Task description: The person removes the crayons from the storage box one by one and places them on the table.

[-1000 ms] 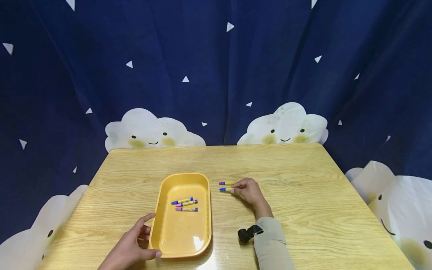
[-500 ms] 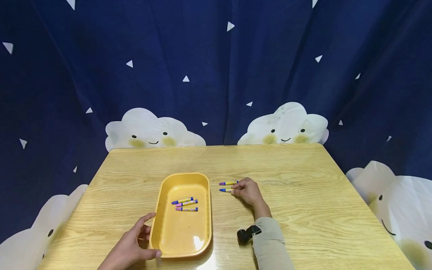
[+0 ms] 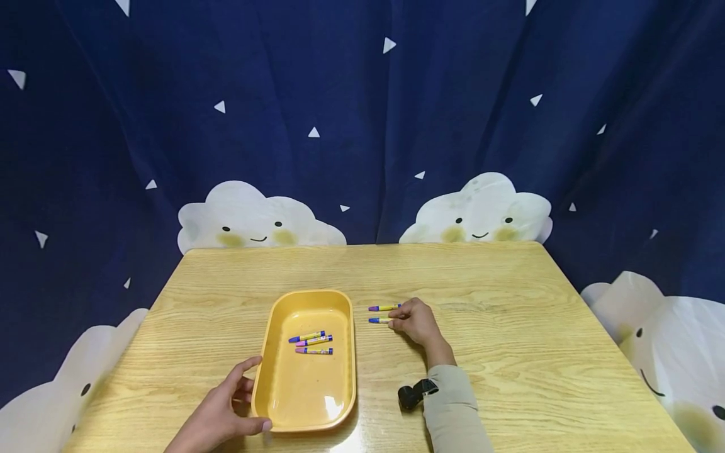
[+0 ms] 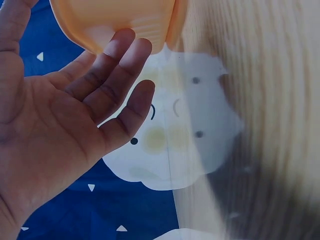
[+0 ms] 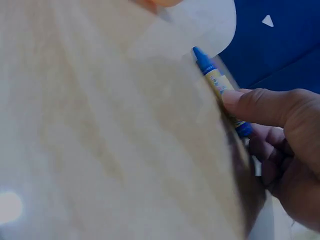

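A dark blue curtain (image 3: pixel 362 126) printed with white triangles and smiling clouds fills the background beyond both hands and wraps round to either side. In front of it, the pale wood-grain surface (image 3: pixel 538 340) spreads beneath and beyond the hands. On it, between the two hands, sits a yellow-orange tray (image 3: pixel 306 396). The left hand (image 3: pixel 218 406), fingers spread and loosely bent, touches the tray's left side and near corner. The right hand (image 3: pixel 419 322), past the tray's other side, is narrowed, pinching a blue crayon (image 5: pixel 215 80) between thumb and finger, its tip towards the tray; whether it touches the surface I cannot tell. A purple crayon (image 3: pixel 382 308) lies just beyond that one. Inside the tray, between the hands, lie three crayons (image 3: pixel 314 351), one blue-tipped and two pinkish, all with tips towards the left-hand side.
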`<state>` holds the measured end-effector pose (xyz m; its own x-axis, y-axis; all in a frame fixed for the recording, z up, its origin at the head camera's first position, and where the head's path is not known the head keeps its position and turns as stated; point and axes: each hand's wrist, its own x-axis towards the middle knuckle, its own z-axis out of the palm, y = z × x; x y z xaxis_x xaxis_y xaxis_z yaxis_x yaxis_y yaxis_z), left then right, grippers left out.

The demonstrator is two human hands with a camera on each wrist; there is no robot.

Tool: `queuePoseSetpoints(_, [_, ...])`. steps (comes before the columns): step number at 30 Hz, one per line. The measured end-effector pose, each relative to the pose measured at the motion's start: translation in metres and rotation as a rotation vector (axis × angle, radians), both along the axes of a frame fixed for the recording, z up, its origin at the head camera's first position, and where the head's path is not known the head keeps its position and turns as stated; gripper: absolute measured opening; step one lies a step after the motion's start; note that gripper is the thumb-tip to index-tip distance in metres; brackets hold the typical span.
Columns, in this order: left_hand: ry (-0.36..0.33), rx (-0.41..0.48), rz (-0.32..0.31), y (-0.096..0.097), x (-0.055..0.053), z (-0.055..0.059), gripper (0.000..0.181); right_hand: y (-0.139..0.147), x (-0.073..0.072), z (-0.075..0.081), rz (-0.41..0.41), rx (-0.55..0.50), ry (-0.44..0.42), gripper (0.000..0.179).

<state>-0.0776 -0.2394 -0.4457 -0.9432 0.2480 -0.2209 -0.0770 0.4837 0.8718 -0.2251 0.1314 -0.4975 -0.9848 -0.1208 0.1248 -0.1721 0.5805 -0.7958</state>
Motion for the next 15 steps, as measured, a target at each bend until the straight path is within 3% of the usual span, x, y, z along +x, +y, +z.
queuePoseSetpoints(4, [0.011, -0.005, -0.002, 0.0, 0.0, 0.0, 0.101, 0.001, 0.002, 0.013, 0.002, -0.018, -0.078, 0.015])
queuePoseSetpoints(8, [0.018, 0.0, -0.007, 0.0, 0.001, 0.001, 0.1, 0.002, 0.003, 0.037, 0.035, 0.002, -0.14, 0.024])
queuePoseSetpoints(15, [0.039, 0.0, -0.019, 0.0, 0.001, -0.001, 0.099, -0.003, 0.004, 0.069, 0.112, 0.071, -0.183, 0.033])
